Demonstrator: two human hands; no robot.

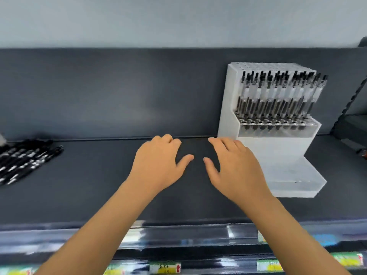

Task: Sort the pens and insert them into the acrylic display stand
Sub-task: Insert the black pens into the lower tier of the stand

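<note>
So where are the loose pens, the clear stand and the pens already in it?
loose pens (pixel 25 158): head view, middle of the black pile, far left.
acrylic stand (pixel 278 148): head view, bare front wall below the filled row.
pens in the stand (pixel 278 96): head view, clear barrels of the upright row.

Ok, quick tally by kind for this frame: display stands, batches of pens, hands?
acrylic display stand: 1
batches of pens: 2 (loose black pens lying at left; pens in the stand); single pens too blurred to count
hands: 2 (left hand, right hand), both empty
Total: 5
</note>
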